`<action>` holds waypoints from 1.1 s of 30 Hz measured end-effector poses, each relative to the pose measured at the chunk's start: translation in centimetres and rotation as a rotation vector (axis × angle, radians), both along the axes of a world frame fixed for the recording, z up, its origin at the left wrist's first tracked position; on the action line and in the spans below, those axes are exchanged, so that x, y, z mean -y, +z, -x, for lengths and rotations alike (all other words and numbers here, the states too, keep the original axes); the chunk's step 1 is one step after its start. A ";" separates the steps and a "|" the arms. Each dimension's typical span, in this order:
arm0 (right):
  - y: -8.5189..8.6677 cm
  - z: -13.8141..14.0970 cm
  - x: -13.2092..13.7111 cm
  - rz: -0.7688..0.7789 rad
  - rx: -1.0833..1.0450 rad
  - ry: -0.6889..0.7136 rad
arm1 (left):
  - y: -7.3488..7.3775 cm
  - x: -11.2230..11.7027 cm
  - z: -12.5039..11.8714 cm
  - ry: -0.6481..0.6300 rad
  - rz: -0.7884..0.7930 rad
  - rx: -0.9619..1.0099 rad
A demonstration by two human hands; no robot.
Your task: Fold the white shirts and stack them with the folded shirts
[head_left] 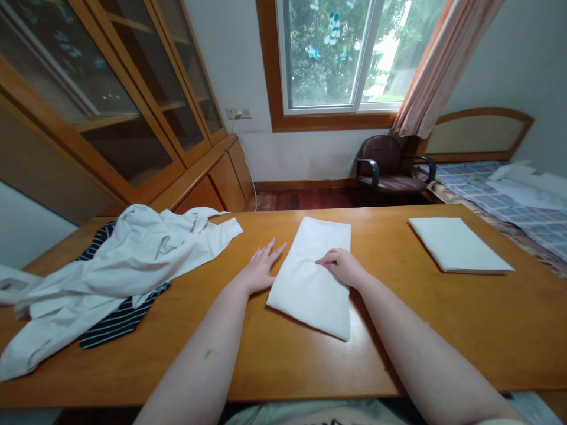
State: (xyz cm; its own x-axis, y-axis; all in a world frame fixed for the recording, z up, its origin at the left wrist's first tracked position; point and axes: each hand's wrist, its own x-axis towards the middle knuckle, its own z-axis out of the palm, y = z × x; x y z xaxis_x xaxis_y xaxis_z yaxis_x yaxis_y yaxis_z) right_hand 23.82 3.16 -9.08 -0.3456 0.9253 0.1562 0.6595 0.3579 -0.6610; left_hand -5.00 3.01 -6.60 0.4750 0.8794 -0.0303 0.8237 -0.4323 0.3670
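A folded white cloth [310, 277] lies in the middle of the wooden table [443, 319]. My left hand [260, 267] rests flat with fingers spread, at the cloth's left edge. On top of the cloth's right side lies my right hand [342, 264], fingers loosely curled and pressing down, with nothing held in it. To the left sits a heap of unfolded white garments [128, 260] over a dark striped garment [113, 321]. Another folded white cloth [458, 243] lies at the table's right.
A wooden cabinet with glass doors [110, 112] stands at the left. Behind the table are a window [341, 53], a dark armchair [390, 165] and a bed with a checked cover [509, 195].
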 end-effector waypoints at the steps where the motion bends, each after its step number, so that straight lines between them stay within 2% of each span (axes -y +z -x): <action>1: 0.0 -0.1 -0.1 0.008 -0.024 0.019 | 0.1 0.1 -0.2 -0.015 -0.031 0.008; 5: 0.1 -0.4 -0.2 0.035 -0.076 0.065 | 0.9 0.4 -0.8 -0.140 -0.198 0.048; 9: 0.1 -0.4 -0.2 0.058 -0.124 0.089 | 1.5 0.3 -1.0 -0.294 -0.225 0.114; 13: 0.3 -0.1 -0.1 0.060 -0.128 0.080 | 1.5 0.2 -1.1 -0.279 -0.216 0.182; 17: 0.8 0.3 0.4 0.100 -0.095 -0.029 | 1.2 0.0 -1.2 -0.244 -0.152 0.261; 21: 0.8 0.6 0.6 0.182 -0.164 -0.118 | 0.7 -0.4 -1.1 -0.162 -0.053 0.350; 25: 0.3 0.7 0.5 0.243 -0.413 -0.183 | -0.4 -0.5 -1.0 -0.038 0.048 0.564; 27: 0.2 0.8 0.6 0.253 -0.554 -0.194 | -1.0 -0.5 -1.1 0.066 0.083 0.694; 30: 0.3 0.7 0.9 0.230 -0.731 -0.150 | -1.3 -0.4 -1.1 0.259 0.098 0.754; 33: 0.6 0.4 1.3 0.156 -0.756 -0.025 | -1.2 -0.7 -1.0 0.361 0.096 0.687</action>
